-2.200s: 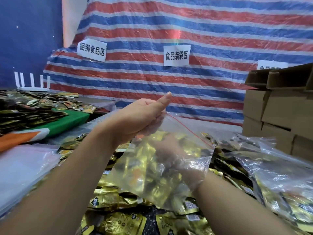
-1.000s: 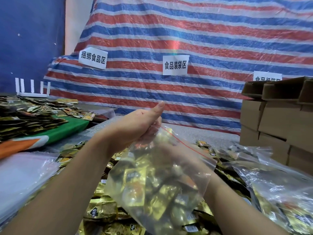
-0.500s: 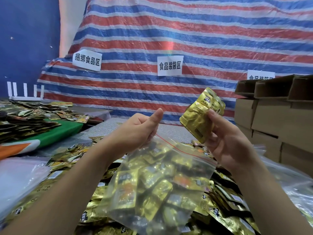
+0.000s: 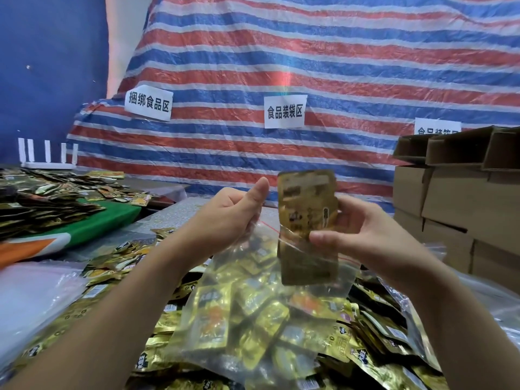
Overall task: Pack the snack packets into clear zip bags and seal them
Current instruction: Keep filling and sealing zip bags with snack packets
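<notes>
Left hand (image 4: 235, 218) pinches rim of clear zip bag (image 4: 253, 302), fingers curled, thumb up. Right hand (image 4: 363, 235) grips gold snack packet (image 4: 308, 220), upright, lower half already inside bag mouth. Bag hangs above loose packets pile (image 4: 380, 333) on table.

A shiny gold foil snack packet (image 4: 308, 204) with dark print stands half inside a clear plastic zip bag (image 4: 253, 311) edged by a thin red seal line. Loose gold-and-black foil packets (image 4: 374, 333) lie heaped beneath. Behind hangs a red, blue and white striped woven tarpaulin (image 4: 309, 60) bearing white paper signs (image 4: 284, 111) with black characters, beside plain brown cardboard boxes (image 4: 455, 209) and a green and orange cloth (image 4: 84, 232)
</notes>
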The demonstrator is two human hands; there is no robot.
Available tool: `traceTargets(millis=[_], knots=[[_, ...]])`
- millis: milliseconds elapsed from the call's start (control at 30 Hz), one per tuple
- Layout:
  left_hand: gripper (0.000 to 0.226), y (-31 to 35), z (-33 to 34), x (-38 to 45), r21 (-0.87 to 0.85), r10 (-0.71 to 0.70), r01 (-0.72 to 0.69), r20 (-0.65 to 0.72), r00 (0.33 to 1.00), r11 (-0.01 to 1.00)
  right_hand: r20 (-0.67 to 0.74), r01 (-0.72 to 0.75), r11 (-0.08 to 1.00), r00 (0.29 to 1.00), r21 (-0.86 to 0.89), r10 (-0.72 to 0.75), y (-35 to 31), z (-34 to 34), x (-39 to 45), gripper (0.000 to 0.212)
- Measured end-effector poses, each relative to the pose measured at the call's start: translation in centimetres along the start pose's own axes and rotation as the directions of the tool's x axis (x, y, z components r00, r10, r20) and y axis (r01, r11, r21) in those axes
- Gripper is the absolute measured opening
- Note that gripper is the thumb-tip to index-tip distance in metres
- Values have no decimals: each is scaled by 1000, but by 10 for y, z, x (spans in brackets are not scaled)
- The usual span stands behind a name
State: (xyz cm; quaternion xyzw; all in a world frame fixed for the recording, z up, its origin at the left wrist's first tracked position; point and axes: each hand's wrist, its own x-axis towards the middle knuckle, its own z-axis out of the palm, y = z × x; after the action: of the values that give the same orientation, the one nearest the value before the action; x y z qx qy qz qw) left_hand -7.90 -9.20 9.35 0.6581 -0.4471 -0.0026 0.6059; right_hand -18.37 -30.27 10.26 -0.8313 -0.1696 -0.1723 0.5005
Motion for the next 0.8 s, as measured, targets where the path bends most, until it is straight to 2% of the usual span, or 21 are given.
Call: traceTargets(millis=[67, 267, 400, 567, 800], knots=[[56, 0, 1, 0, 29, 15, -15, -28, 999, 999, 85, -40, 995, 995, -94, 48, -3, 0, -3, 47], [61, 0, 6, 1, 101, 71, -64, -68, 995, 993, 119, -61, 962, 988, -265, 95, -13, -2, -6, 30], [71, -4, 10, 1, 294, 250, -201, -142, 958, 935, 172, -69, 930, 975, -361, 139, -19, 0, -9, 27], [51, -2, 12, 0, 373, 385, -280, -245, 890, 884, 198, -73, 895, 964, -440, 176, -23, 2, -10, 24], [43, 2, 18, -1, 371, 400, -299, -235, 886, 879, 261, -16, 855, 949, -519, 176, -23, 6, -10, 16]])
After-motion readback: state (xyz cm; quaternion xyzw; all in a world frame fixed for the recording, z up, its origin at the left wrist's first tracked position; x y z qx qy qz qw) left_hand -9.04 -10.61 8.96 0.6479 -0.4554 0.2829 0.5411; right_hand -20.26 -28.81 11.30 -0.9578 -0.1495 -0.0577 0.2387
